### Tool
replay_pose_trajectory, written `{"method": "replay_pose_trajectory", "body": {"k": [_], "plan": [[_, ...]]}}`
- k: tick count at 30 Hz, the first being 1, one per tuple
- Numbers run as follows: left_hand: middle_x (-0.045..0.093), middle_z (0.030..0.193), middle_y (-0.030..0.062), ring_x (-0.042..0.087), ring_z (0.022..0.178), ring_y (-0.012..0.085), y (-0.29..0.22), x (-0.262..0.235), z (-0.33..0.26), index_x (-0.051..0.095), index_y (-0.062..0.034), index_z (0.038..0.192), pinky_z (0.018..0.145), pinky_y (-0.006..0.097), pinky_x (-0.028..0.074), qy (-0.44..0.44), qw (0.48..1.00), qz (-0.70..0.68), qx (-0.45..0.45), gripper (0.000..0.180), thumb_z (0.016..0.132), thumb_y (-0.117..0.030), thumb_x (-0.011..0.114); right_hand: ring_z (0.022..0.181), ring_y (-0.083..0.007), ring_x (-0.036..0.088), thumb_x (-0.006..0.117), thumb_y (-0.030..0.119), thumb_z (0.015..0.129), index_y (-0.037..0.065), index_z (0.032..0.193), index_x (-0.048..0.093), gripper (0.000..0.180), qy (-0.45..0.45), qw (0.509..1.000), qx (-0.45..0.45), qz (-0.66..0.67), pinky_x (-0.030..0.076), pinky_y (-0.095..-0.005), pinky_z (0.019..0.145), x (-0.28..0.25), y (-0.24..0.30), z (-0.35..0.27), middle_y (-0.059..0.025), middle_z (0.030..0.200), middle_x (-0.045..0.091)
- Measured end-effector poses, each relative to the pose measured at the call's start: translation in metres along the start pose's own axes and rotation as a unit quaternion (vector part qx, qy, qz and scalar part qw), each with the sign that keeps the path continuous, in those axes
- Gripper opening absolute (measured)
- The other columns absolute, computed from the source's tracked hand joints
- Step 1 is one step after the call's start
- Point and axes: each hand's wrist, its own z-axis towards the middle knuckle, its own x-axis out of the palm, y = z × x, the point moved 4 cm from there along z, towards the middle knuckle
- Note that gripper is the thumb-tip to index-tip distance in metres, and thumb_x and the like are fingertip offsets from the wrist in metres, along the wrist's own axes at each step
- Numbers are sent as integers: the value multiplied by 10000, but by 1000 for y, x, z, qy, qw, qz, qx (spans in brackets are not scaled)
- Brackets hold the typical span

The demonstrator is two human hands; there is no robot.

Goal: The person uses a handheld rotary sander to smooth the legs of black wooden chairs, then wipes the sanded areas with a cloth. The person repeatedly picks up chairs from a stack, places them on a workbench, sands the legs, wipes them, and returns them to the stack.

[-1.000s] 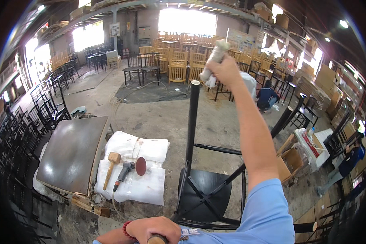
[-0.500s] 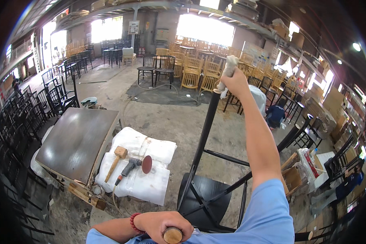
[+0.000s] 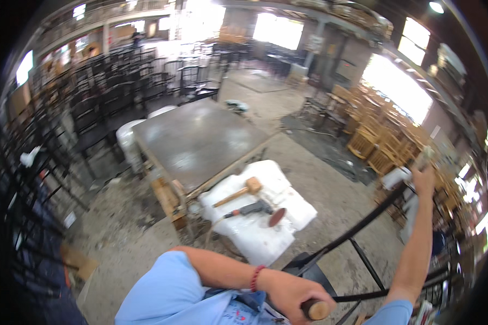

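An upturned black wooden stool (image 3: 318,277) is in front of me, with its long legs pointing up and outward. My left hand (image 3: 295,295) is closed round one leg, whose round bare-wood end (image 3: 318,310) shows beyond the fist. With the arm stretched out to the right, my right hand (image 3: 424,181) grips a pale, cloth-like bundle (image 3: 425,157) at the tip of another black leg (image 3: 371,216). Left of the stool, a wooden mallet (image 3: 238,193) and a power sander (image 3: 253,209) with a reddish round disc (image 3: 277,217) lie on a white wrapped pad (image 3: 282,187).
A worn dark-topped table (image 3: 200,143) stands beyond the pad on the left. Rows of black chairs (image 3: 111,103) fill the far left. Unpainted wooden chairs (image 3: 387,138) crowd the right, near a dark floor mat (image 3: 331,154). A hose runs from the sander.
My view has swung left, so the table and pad now appear further right. Both hands keep their holds at the stool's legs. The stool now appears lower and further right.
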Motion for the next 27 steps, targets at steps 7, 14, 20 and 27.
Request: {"method": "replay_pose_trajectory", "body": {"k": [7,14,20,27], "plan": [[602,995,73,609,916,194,26,-107,-70,505,-53,1187,728,361,545,-319,934,-150,-53,700,894,-687,471,1010,-395,634,609,-5,769,26,1155,594,387,5,920,-357,163,506,-444,869,28,155,-112,-201,1190,610],[621,1026,91,645,866,199,34,-137,-108,533,-28,1185,703,357,552,-399,896,-110,-160,461,986,-442,493,992,-400,637,593,-64,765,52,1110,624,365,161,890,-386,183,541,-413,757,42,258,-264,-192,1261,574],[658,997,152,622,929,221,64,-149,-287,583,-23,1194,832,363,493,-522,777,169,-308,436,912,-352,625,924,-181,610,541,-20,890,68,1393,471,516,199,939,-112,258,484,-274,805,63,206,-289,-138,1413,497],[653,1058,221,624,985,383,121,-174,-541,611,-22,1129,836,439,491,-687,487,317,-436,418,866,-342,665,755,-92,553,508,104,972,34,1369,473,405,49,892,385,229,421,-205,649,-15,97,-417,-95,1300,593]]}}
